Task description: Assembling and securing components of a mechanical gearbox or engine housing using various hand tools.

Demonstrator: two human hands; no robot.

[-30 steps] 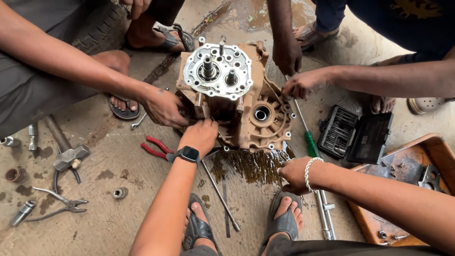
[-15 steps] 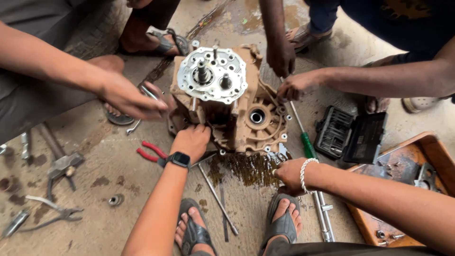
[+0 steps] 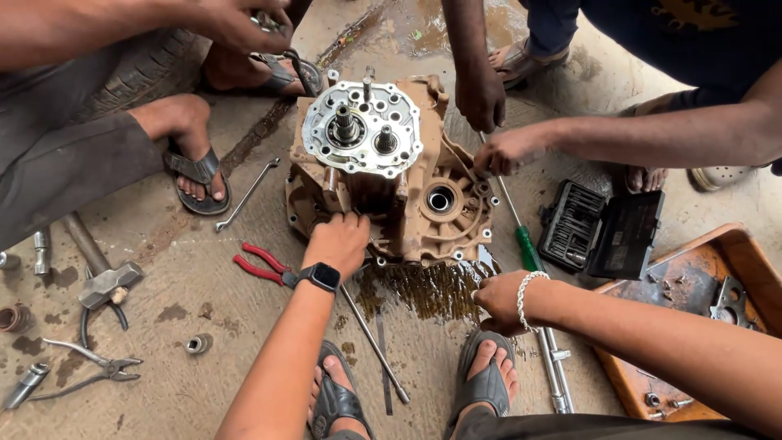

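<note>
The gearbox casing (image 3: 391,175) sits on the oily concrete floor (image 3: 204,293), end plate (image 3: 362,130) and shaft stubs facing up. The person's left hand (image 3: 338,243), smartwatch (image 3: 324,277) on the wrist, presses against the casing's near lower side, fingers curled onto it; whether they grip an edge cannot be told. The right hand (image 3: 497,301), with a beaded bracelet, is loosely closed on the floor just beside the casing's near right corner, over the oil patch (image 3: 423,289); anything held in it is hidden.

To steady the casing well, the left palm should bear flat and low, clear of the shafts, while co-workers' hands (image 3: 501,151) work at the far right flange.

Compared with half a second ago, a co-worker's hand (image 3: 236,24) that rested on the casing's left side has lifted away to the upper left. Red-handled pliers (image 3: 261,265) lie beside the left wrist.
</note>
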